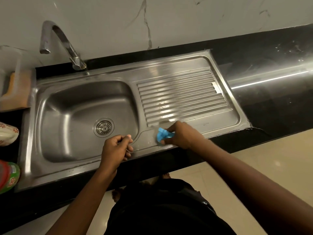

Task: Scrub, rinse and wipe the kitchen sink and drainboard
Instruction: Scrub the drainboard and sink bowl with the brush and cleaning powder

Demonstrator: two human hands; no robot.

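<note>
Faces a black counter [271,107], steel sink [50,102], ribbed drainboard [183,94] at right. Rests left hand [116,146] on the sink's front rim, fingers curled, empty — grips with right hand [183,135] a blue scrubber [163,134] on the drainboard's front-left corner.

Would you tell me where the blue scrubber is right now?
In the head view, the right hand grips the blue scrubber against the drainboard, at its front edge beside the basin.

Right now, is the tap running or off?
Off. No stream falls from the tap, and the sink basin under it shows no splash.
</note>
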